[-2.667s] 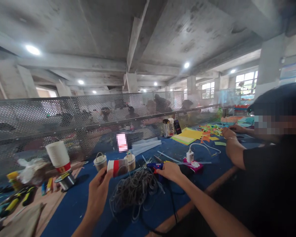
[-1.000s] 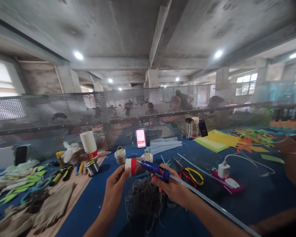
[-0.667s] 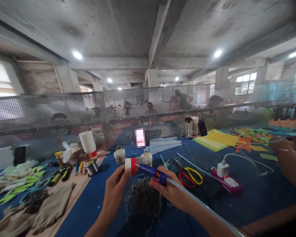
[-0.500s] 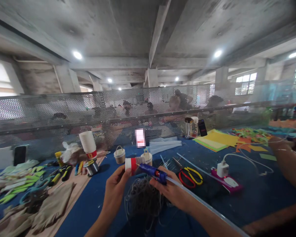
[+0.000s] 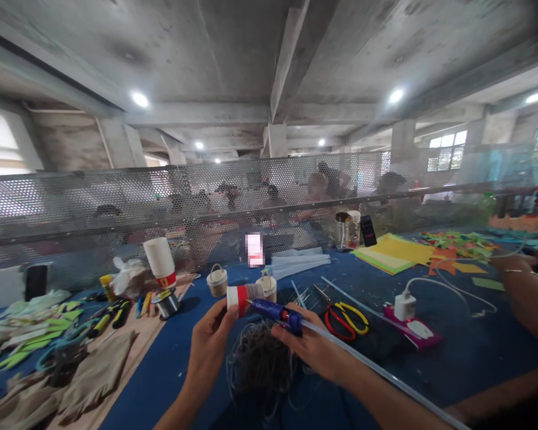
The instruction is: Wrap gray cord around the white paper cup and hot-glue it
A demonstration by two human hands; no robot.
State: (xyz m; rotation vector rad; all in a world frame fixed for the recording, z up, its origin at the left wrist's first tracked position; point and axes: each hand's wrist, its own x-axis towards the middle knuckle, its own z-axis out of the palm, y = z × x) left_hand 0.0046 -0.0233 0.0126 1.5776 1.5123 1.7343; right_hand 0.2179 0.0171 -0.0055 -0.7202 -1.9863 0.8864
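My left hand (image 5: 213, 334) is closed around a small paper cup (image 5: 236, 301), white and red, partly wrapped in grey cord. The cup lies tipped on its side in the air. In my right hand (image 5: 307, 343) is a blue glue gun (image 5: 275, 315), its tip at the cup's red band; whether they touch I cannot tell. A long clear glue stick (image 5: 363, 353) runs out of its back. Beneath both hands lies a tangled heap of grey cord (image 5: 262, 361). Two small pale cups with handles stand behind, one (image 5: 217, 282) in full view and one (image 5: 269, 285) partly hidden.
Red-and-yellow-handled scissors (image 5: 346, 321) and a purple power strip (image 5: 415, 328) lie to the right. Stacked paper cups (image 5: 159, 263), gloves (image 5: 96, 373) and cutters (image 5: 116, 312) are at left. Yellow paper (image 5: 390, 254) is at the back. Another person's arm (image 5: 526, 292) reaches in from the right.
The glue gun's tip has shifted very slightly left and down along the cup. My left hand and the cup stay almost still.
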